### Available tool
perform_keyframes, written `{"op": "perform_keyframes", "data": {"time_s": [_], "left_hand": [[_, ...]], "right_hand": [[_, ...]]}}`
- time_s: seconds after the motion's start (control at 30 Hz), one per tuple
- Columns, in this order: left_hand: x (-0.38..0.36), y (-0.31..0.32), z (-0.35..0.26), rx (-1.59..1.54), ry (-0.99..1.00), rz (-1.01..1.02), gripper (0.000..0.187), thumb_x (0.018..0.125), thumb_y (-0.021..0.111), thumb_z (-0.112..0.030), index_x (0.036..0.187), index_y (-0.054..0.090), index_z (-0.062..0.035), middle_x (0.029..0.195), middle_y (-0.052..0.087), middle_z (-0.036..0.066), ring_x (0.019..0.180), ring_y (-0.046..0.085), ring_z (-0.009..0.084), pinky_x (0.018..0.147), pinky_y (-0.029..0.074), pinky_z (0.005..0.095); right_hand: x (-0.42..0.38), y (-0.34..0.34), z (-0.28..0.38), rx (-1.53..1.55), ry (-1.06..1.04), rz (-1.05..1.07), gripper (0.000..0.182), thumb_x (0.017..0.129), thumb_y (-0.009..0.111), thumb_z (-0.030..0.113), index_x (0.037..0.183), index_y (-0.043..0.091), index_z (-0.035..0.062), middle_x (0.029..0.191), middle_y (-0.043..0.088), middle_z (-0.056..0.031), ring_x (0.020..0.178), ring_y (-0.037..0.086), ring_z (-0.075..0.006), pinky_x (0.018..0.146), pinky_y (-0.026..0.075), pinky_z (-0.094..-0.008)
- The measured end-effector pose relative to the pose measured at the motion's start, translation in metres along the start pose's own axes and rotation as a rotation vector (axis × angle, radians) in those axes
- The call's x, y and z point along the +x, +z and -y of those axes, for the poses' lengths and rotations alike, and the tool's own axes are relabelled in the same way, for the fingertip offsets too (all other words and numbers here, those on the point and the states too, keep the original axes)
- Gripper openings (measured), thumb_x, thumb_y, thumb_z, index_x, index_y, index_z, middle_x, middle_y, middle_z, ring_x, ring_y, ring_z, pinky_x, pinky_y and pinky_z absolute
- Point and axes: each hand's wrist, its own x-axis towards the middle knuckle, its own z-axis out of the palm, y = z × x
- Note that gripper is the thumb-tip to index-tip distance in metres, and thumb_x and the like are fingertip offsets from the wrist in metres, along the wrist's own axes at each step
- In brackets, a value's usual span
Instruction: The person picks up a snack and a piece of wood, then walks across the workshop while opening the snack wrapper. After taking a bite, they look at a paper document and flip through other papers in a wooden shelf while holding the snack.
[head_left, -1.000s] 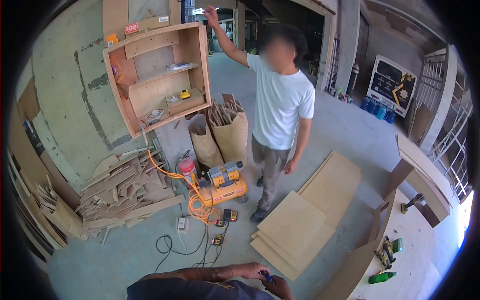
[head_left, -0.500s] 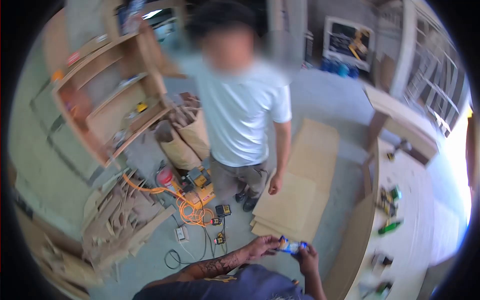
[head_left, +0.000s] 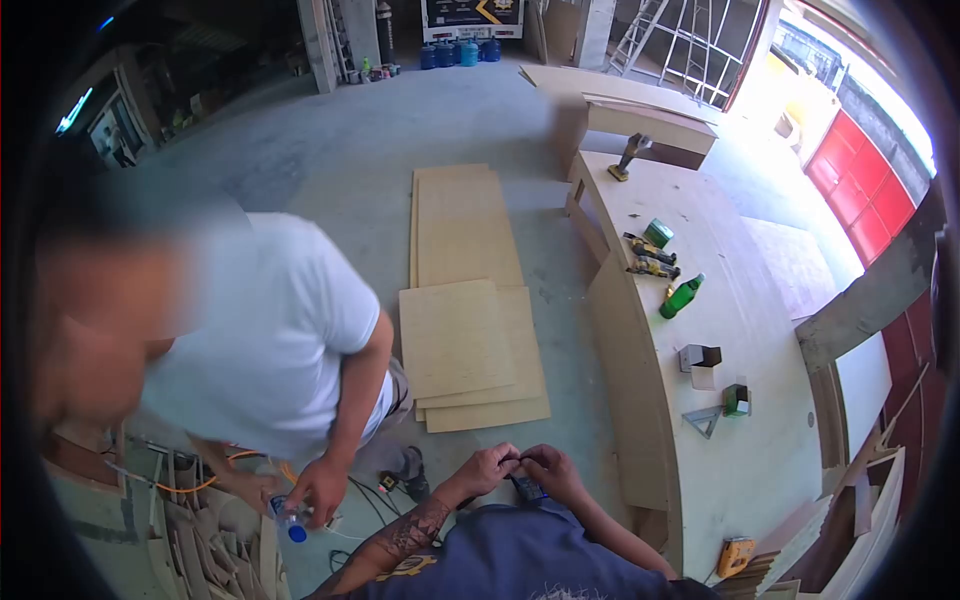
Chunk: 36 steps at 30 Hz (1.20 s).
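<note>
My left hand (head_left: 482, 470), at the end of a tattooed forearm, is closed with its fingertips pinched. Right beside it, my right hand (head_left: 552, 470) is also closed, its fingertips meeting those of the left. Something small and dark shows between the two hands, too small to name. Just below them, in front of my dark blue shirt, is a dark blue object (head_left: 530, 490), partly hidden.
At the left a co-worker in a white shirt (head_left: 270, 320) holds a clear bottle with a blue cap (head_left: 290, 520). Plywood sheets (head_left: 458, 340) lie on the floor ahead. On the long bench (head_left: 740, 470) at the right are power tools (head_left: 652, 256), a green bottle (head_left: 682, 296) and small boxes.
The view has swung to the right. The co-worker now stands closer, at the left, bent over. The blue and white packet between my hands no longer shows there; my fingertips have come together.
</note>
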Motion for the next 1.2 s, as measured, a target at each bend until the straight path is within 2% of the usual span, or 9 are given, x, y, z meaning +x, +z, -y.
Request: {"op": "perform_keyframes", "data": {"time_s": [0.07, 0.3, 0.5, 0.67, 0.77, 0.83, 0.9, 0.97, 1.2], "left_hand": [[0.025, 0.014, -0.012, -0.079, -0.030, 0.060, 0.022, 0.101, 0.065, -0.019, 0.111, 0.067, 0.0006, 0.097, 0.075, 0.015, 0.092, 0.074, 0.0271, 0.083, 0.057, 0.0390], [0.120, 0.051, -0.025, 0.064, 0.022, 0.142, 0.024, 0.094, 0.066, -0.018, 0.107, 0.072, 0.0008, 0.099, 0.075, 0.018, 0.093, 0.074, 0.0287, 0.085, 0.057, 0.0402], [0.186, 0.094, -0.044, 0.096, 0.064, 0.064, 0.022, 0.090, 0.064, -0.015, 0.103, 0.072, 0.0020, 0.094, 0.075, 0.018, 0.090, 0.074, 0.0282, 0.082, 0.057, 0.0395], [0.215, 0.098, -0.091, 0.120, 0.033, 0.040, 0.017, 0.089, 0.064, -0.012, 0.097, 0.069, 0.0022, 0.087, 0.071, 0.015, 0.082, 0.071, 0.0275, 0.077, 0.057, 0.0385], [0.227, 0.096, -0.106, 0.123, 0.075, -0.114, 0.014, 0.089, 0.064, -0.011, 0.095, 0.067, 0.0009, 0.084, 0.069, 0.014, 0.079, 0.068, 0.0277, 0.075, 0.056, 0.0385], [0.226, 0.088, -0.113, 0.031, 0.181, -0.267, 0.012, 0.089, 0.065, -0.011, 0.095, 0.066, -0.0001, 0.085, 0.069, 0.013, 0.081, 0.068, 0.0284, 0.075, 0.055, 0.0385], [0.222, 0.071, -0.115, 0.061, 0.118, -0.268, 0.013, 0.088, 0.066, -0.012, 0.093, 0.066, -0.0002, 0.084, 0.068, 0.014, 0.082, 0.068, 0.0293, 0.076, 0.055, 0.0384], [0.217, 0.054, -0.120, 0.130, 0.144, -0.256, 0.012, 0.088, 0.066, -0.012, 0.091, 0.066, -0.0003, 0.084, 0.068, 0.014, 0.081, 0.068, 0.0306, 0.075, 0.055, 0.0388], [0.200, 0.003, -0.105, 0.114, 0.179, -0.401, 0.012, 0.084, 0.064, -0.013, 0.084, 0.063, -0.0013, 0.080, 0.066, 0.014, 0.075, 0.065, 0.0303, 0.069, 0.052, 0.0397]], "right_hand": [[0.002, -0.015, 0.007, 0.018, 0.135, -0.067, 0.022, 0.098, 0.071, 0.017, 0.109, 0.068, -0.0022, 0.096, 0.075, -0.0088, 0.084, 0.071, -0.0160, 0.075, 0.057, -0.0320], [0.023, -0.079, -0.015, 0.055, 0.120, -0.214, 0.017, 0.097, 0.069, 0.013, 0.107, 0.068, -0.0010, 0.093, 0.072, -0.0070, 0.086, 0.068, -0.0130, 0.074, 0.055, -0.0309], [0.064, -0.153, -0.024, -0.071, -0.023, -0.193, 0.016, 0.090, 0.070, 0.013, 0.096, 0.063, -0.0001, 0.088, 0.069, -0.0119, 0.085, 0.069, -0.0202, 0.077, 0.054, -0.0351], [0.096, -0.204, -0.016, 0.026, 0.100, -0.060, 0.016, 0.088, 0.069, 0.013, 0.094, 0.063, -0.0005, 0.086, 0.071, -0.0134, 0.078, 0.071, -0.0261, 0.072, 0.055, -0.0377], [0.121, -0.220, -0.006, -0.071, -0.094, -0.058, 0.017, 0.088, 0.069, 0.013, 0.095, 0.063, -0.0013, 0.085, 0.071, -0.0138, 0.076, 0.072, -0.0253, 0.070, 0.057, -0.0374], [0.133, -0.219, 0.002, -0.073, -0.154, -0.049, 0.016, 0.088, 0.070, 0.012, 0.095, 0.063, -0.0014, 0.085, 0.071, -0.0134, 0.078, 0.072, -0.0231, 0.072, 0.057, -0.0347], [0.143, -0.209, 0.001, 0.002, -0.170, -0.027, 0.017, 0.087, 0.071, 0.011, 0.093, 0.063, -0.0017, 0.084, 0.071, -0.0132, 0.077, 0.072, -0.0210, 0.071, 0.057, -0.0326], [0.148, -0.204, 0.021, 0.064, -0.114, 0.042, 0.016, 0.084, 0.071, 0.012, 0.090, 0.064, -0.0013, 0.088, 0.071, -0.0176, 0.081, 0.071, -0.0352, 0.074, 0.056, -0.0419], [0.175, -0.155, 0.076, -0.098, -0.157, 0.092, 0.016, 0.082, 0.074, 0.010, 0.087, 0.062, -0.0009, 0.085, 0.069, -0.0167, 0.079, 0.070, -0.0360, 0.073, 0.056, -0.0424]]}}
